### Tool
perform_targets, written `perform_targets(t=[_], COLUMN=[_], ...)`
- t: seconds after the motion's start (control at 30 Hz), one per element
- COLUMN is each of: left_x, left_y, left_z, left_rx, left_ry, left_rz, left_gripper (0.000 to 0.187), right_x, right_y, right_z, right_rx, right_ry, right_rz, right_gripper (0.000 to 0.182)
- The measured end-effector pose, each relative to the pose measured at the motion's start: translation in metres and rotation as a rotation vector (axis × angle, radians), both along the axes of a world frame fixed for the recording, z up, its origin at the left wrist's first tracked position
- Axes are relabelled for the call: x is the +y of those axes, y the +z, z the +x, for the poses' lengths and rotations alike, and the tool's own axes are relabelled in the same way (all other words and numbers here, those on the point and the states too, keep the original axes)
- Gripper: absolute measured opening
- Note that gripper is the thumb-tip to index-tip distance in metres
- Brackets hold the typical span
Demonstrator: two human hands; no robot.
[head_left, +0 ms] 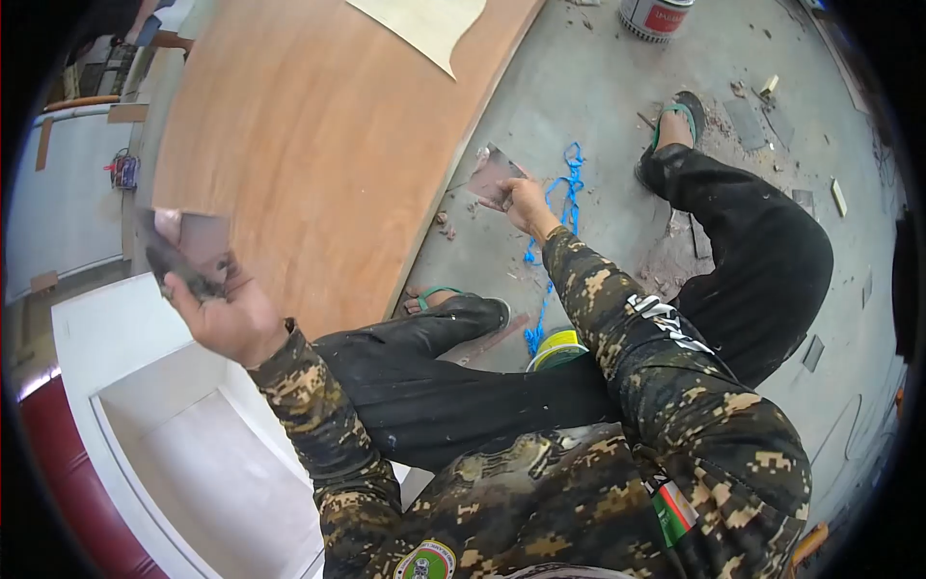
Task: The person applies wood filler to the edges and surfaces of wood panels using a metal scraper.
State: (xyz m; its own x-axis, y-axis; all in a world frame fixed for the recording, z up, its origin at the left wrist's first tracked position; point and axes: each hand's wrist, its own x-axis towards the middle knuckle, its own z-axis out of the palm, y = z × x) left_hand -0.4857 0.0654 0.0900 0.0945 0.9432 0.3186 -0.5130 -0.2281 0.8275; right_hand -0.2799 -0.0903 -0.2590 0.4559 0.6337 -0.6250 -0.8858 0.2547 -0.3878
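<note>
- a large reddish-brown plywood sheet (318, 145) lies across the middle of the view, between the two hands, with a pale cream sheet (424, 29) resting on its far end.
- beyond it the grey concrete floor (579, 87) carries a tangled blue cord (569, 193), a round yellow-green tin (557, 349), a white can with a red label (656, 14) and scattered wood offcuts.
- the person's black-trousered legs and green flip-flops sit between the plywood edge and the open floor.
- the left hand (227, 314) is clenched around a flat grey metal scraper blade (198, 246), held over the near left corner of the plywood; the blade's flat face is toward the camera and its long axis runs up and slightly left.
- the right hand (526, 203) pinches a second thin grey metal scraper (492, 174) just off the plywood's right edge, blade pointing up and left, above the floor.
- a white box-like cabinet (183, 425) lies low left, its open side up, beside a dark red curved edge (58, 482).
- the clearest room lies right of the plywood edge.
</note>
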Motion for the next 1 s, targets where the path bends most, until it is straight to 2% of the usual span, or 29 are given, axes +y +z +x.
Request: perform_targets(t=[0.03,0.17,0.27,0.33,0.57,0.67,0.73,0.77,0.8,0.87,0.9,0.93,1.0], left_x=[-0.008,-0.013,-0.012,-0.006,-0.011,-0.010,-0.012,-0.012,-0.012,-0.012,-0.012,-0.012,-0.012], left_y=[0.004,0.016,0.017,0.015,0.016,0.014,0.015,0.015,0.015,0.016,0.017,0.018,0.020], left_z=[0.011,0.011,0.015,0.015,0.015,0.016,0.015,0.016,0.017,0.017,0.016,0.017,0.016], left_rx=[-0.002,0.047,0.101,0.158,0.160,0.150,0.139,0.144,0.148,0.146,0.142,0.138,0.142], left_ry=[0.095,-0.020,0.074,0.049,0.006,-0.008,-0.024,-0.055,-0.088,-0.100,-0.115,-0.119,-0.059], left_rz=[-0.054,-0.086,-0.123,-0.112,-0.112,-0.116,-0.120,-0.119,-0.118,-0.126,-0.135,-0.136,-0.133], left_gripper=[0.034,0.033,0.034,0.034,0.033,0.033,0.034,0.034,0.033,0.033,0.033,0.033,0.032], right_x=[0.003,0.009,0.023,0.031,0.046,0.067,0.089,0.086,0.083,0.077,0.067,0.057,0.040], right_y=[-0.006,-0.003,-0.010,-0.012,0.003,-0.006,-0.025,-0.007,0.007,0.013,0.010,-0.004,-0.025], right_z=[-0.001,0.006,0.014,0.015,0.007,-0.010,-0.029,-0.035,-0.042,-0.057,-0.060,-0.058,-0.051], right_rx=[-0.008,-0.008,-0.029,-0.046,-0.069,-0.185,-0.547,-0.631,-0.630,-0.814,-0.838,-0.842,-0.420], right_ry=[0.007,0.053,0.109,0.175,0.130,0.157,0.129,0.022,0.023,-0.063,-0.060,-0.064,0.097], right_rz=[-0.039,-0.076,-0.122,-0.174,-0.280,-0.307,-0.519,-0.542,-0.540,-0.569,-0.454,-0.457,-0.220], right_gripper=[0.061,0.062,0.064,0.064,0.061,0.052,0.042,0.037,0.037,0.029,0.034,0.034,0.045])
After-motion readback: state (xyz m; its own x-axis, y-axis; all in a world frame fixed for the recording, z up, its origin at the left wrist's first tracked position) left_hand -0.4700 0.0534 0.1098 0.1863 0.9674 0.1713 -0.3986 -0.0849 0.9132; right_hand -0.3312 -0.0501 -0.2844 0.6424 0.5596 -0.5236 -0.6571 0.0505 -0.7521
